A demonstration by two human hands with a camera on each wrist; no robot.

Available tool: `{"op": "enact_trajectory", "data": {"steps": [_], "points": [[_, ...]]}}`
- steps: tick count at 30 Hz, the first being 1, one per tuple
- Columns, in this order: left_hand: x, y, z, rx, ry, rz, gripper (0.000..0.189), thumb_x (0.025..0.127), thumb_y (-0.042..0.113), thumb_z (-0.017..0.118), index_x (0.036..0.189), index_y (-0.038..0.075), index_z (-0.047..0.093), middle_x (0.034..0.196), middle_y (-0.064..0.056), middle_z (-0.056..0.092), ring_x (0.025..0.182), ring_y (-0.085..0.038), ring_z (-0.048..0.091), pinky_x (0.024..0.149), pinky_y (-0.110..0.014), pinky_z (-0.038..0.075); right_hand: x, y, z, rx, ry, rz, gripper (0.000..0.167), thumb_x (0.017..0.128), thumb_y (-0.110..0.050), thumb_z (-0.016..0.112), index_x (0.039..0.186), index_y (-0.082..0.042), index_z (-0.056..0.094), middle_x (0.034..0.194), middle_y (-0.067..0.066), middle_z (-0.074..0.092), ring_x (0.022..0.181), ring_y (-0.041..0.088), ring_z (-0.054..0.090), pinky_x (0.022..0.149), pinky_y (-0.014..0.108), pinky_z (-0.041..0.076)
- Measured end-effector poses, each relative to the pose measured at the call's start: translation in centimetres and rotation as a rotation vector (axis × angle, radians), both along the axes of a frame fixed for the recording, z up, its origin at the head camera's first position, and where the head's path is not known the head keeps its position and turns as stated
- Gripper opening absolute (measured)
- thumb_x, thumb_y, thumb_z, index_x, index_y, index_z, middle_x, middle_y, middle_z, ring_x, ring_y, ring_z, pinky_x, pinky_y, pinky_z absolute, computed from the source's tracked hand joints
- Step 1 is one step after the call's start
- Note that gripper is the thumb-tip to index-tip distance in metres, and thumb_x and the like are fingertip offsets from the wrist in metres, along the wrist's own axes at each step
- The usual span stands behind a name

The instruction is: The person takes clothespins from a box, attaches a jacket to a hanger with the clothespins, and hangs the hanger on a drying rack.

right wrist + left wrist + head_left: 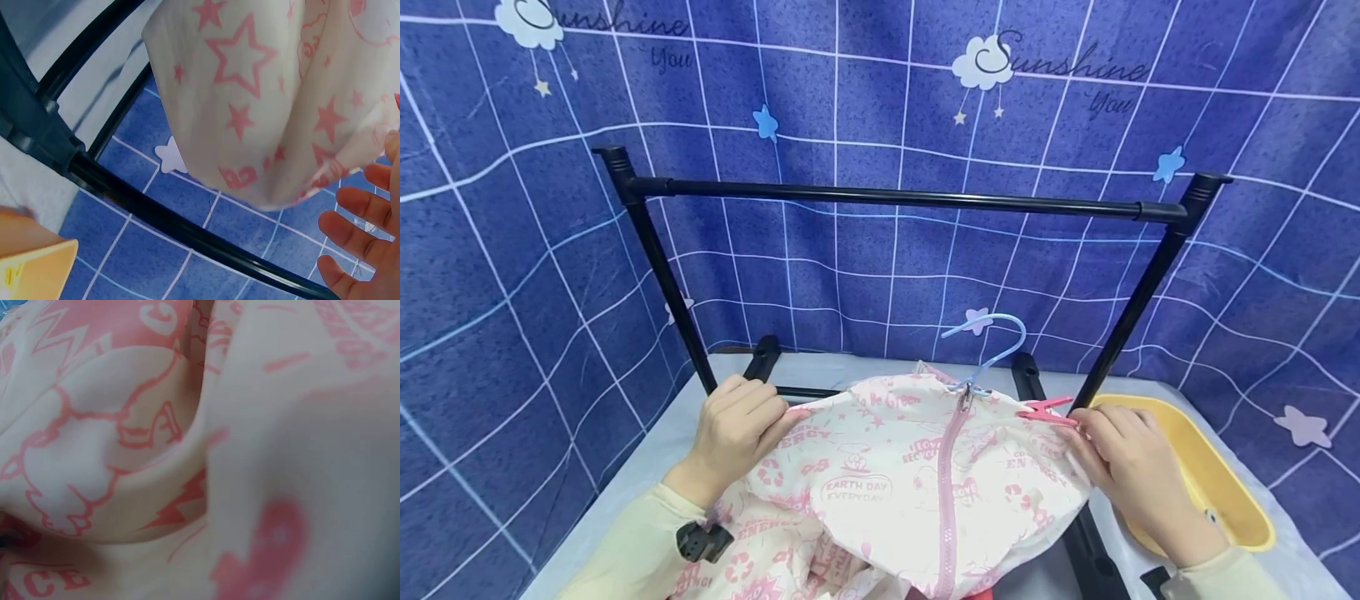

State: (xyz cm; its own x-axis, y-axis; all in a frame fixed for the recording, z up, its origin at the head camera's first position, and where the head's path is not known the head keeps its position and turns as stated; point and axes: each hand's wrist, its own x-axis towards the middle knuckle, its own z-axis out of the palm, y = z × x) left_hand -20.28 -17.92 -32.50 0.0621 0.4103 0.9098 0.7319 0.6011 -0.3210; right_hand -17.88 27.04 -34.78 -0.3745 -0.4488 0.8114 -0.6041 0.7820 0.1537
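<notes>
A person's right hand (370, 242) shows at the right edge, its uppermost fingertip by the border of a folded white cloth (234, 109) printed with pink stars. A black bar (190, 234) slants across blue gridded fabric (134, 236), and a yellow basin (53, 259) shows its corner lower left

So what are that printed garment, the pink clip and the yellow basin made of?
Printed garment: thin fabric, smooth and matte, shown by its soft folds; fibre unclear. Pink clip: probably smooth plastic, by its even colour. Yellow basin: likely smooth moulded plastic, given its rounded corners.
</notes>
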Motion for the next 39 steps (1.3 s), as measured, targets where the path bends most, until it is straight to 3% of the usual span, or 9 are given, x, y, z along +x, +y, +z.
{"op": "enact_trajectory", "data": {"steps": [11, 19, 30, 39], "points": [[0.2, 0.4, 0.5, 0.004, 0.030, -0.030, 0.049, 0.104, 0.032, 0.054, 0.060, 0.012, 0.046, 0.056, 0.003, 0.040, 0.048, -0.012, 0.037, 0.053, -0.027, 0.030, -0.6, 0.8, 0.8, -0.079, 0.053, 0.006, 0.050, 0.104, -0.042, 0.043, 0.092, 0.001, 0.066, 0.083, 0.014, 0.064, 0.078, 0.038, 0.061, 0.075, 0.050, 0.040], [0.1, 0.3, 0.4, 0.002, 0.023, -0.032, 0.048, 0.104, 0.031, 0.054, 0.061, 0.012, 0.046, 0.057, 0.003, 0.041, 0.048, -0.012, 0.037, 0.053, -0.027, 0.030, -0.6, 1.7, 0.8, -0.079, -0.002, -0.033, 0.052, 0.104, -0.043, 0.040, 0.095, 0.001, 0.067, 0.085, 0.014, 0.065, 0.081, 0.038, 0.061, 0.075, 0.049, 0.041], [0.4, 0.2, 0.4, 0.007, 0.034, -0.036, 0.049, 0.104, 0.031, 0.054, 0.060, 0.012, 0.045, 0.056, 0.004, 0.040, 0.047, -0.012, 0.036, 0.053, -0.026, 0.030, -1.3, 3.1, 0.7, -0.049, 0.005, -0.077, 0.051, 0.105, -0.041, 0.038, 0.094, 0.001, 0.065, 0.083, 0.015, 0.064, 0.075, 0.039, 0.061, 0.067, 0.050, 0.039], [0.6, 0.3, 0.6, 0.009, 0.039, -0.045, 0.049, 0.104, 0.031, 0.054, 0.060, 0.012, 0.045, 0.056, 0.003, 0.040, 0.047, -0.012, 0.037, 0.053, -0.026, 0.030, -2.4, 4.2, -0.2, -0.078, 0.072, -0.075, 0.058, 0.105, -0.047, 0.036, 0.092, 0.002, 0.065, 0.078, 0.014, 0.062, 0.069, 0.036, 0.060, 0.060, 0.051, 0.037]]}}
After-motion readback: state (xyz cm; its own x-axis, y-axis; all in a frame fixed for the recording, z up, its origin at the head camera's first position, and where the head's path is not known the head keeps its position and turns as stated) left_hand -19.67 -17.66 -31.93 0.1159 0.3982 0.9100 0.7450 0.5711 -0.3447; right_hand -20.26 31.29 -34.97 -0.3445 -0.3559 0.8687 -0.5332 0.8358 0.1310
